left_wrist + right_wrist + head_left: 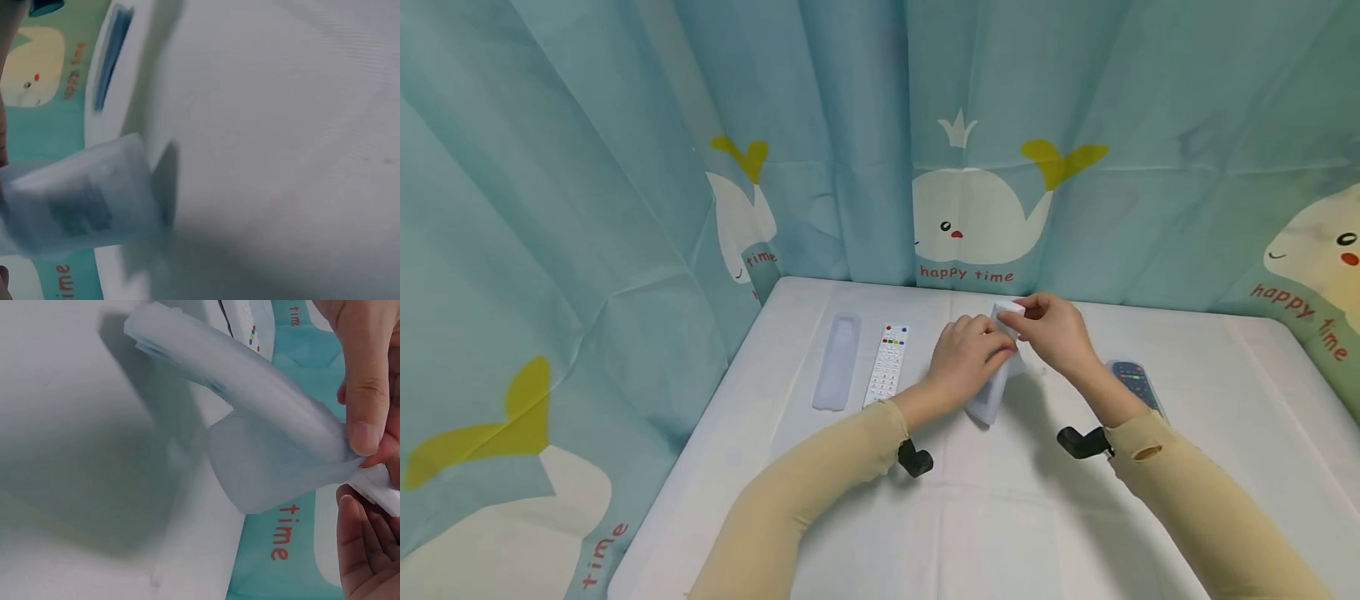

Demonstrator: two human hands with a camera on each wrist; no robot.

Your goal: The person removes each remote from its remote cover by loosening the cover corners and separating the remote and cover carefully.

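- Fingers of your left hand [964,354] curl, pinching a translucent, pliable plastic sleeve [989,402] tilted over the white table [1000,517].
- Your right hand [1051,335] pinches a white, flat-ended object [1011,307] at its upper end.

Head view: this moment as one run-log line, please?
left hand: grips translucent plastic sleeve; right hand: holds white rectangular end; nearby: white button-covered remote

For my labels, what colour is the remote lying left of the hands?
The remote is white, clearest in the head view.
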